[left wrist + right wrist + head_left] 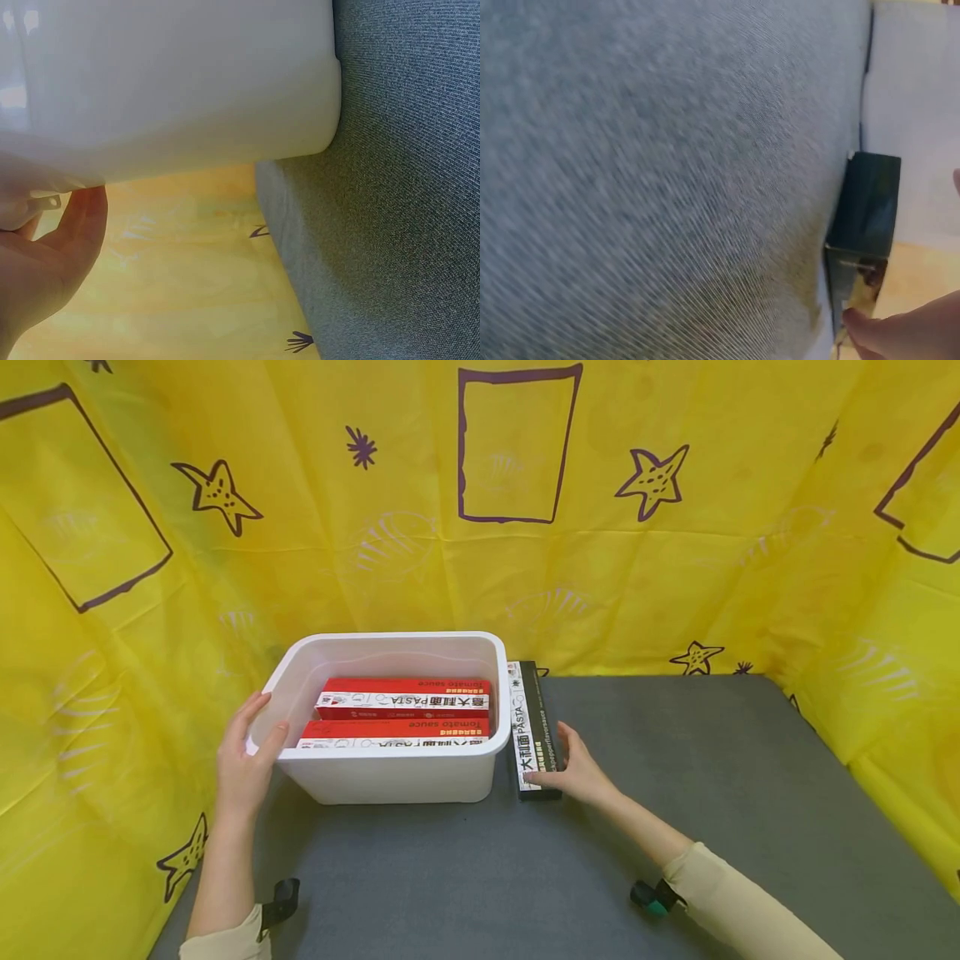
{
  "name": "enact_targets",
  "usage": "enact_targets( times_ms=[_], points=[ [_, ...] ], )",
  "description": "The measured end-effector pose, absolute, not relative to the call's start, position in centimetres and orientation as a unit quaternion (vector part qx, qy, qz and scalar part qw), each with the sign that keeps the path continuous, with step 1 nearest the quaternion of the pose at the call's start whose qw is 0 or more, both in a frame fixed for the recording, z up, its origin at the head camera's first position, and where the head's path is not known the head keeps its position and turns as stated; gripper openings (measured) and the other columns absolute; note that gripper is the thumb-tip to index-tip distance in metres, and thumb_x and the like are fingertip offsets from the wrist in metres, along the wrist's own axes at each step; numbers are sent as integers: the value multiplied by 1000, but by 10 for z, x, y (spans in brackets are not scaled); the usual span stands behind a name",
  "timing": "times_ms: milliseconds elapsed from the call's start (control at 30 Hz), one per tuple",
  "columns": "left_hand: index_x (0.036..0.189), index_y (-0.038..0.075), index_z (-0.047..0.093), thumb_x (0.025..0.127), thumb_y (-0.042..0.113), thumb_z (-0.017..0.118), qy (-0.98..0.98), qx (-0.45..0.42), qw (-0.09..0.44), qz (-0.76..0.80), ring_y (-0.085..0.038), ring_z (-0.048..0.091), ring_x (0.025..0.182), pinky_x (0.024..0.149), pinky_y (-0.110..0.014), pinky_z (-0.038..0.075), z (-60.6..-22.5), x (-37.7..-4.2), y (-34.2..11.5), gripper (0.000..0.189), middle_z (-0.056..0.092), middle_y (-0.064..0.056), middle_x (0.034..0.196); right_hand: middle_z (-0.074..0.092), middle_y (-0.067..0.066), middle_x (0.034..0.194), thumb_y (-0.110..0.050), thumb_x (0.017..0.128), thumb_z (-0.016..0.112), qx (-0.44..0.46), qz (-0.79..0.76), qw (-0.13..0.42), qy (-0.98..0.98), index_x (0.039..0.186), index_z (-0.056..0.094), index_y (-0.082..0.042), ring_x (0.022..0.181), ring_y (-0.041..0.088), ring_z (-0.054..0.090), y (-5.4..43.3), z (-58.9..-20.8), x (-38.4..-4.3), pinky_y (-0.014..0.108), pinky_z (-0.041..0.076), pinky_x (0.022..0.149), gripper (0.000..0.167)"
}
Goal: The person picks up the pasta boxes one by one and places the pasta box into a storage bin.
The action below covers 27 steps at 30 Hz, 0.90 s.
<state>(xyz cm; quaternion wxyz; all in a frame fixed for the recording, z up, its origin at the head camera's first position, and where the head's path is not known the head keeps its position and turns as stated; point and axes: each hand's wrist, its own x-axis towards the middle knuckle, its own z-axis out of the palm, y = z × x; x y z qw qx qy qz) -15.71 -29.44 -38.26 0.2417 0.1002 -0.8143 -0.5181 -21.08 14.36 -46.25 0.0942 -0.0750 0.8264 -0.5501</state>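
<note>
A white plastic bin (pixel 405 777) stands on the dark grey table, two red pasta boxes (pixel 405 687) lying side by side inside it. My left hand (pixel 251 747) grips the bin's left rim, thumb over the edge. In the left wrist view, the fingers (pixel 82 225) bend up under that rim. Just right of the bin lies a black pasta box (pixel 534 727) with a white label strip. My right hand (pixel 588 768) is at its near end: in the right wrist view a fingertip (pixel 853 321) meets its side, while the thumb (pixel 957 180) stays above the top.
The grey table (pixel 675 760) extends to the right and toward me. A yellow curtain (pixel 420 560) with drawn stars and frames hangs behind and along both sides, close to the bin's back and left. Small black wrist devices (pixel 281 902) are strapped at both sleeves.
</note>
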Motion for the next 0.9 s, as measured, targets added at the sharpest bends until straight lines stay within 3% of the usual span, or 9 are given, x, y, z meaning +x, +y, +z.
enact_targets(
  times_ms=[333,900],
  points=[
    [145,20,47,92,31,60,-814,103,235,-520,-28,28,141,110,-62,21,-383,-157,-295,56,36,1,155,33,25,146,-28,68,88,-55,-523,76,847,152,11,3,127,36,40,134,-479,-205,51,32,107,117],
    [145,19,48,93,28,60,-809,105,237,-528,-25,28,141,111,-60,21,-384,-158,-295,54,36,3,154,38,28,141,-31,60,91,-55,-471,21,880,148,21,8,132,46,29,125,-496,-202,57,28,107,119]
  ],
)
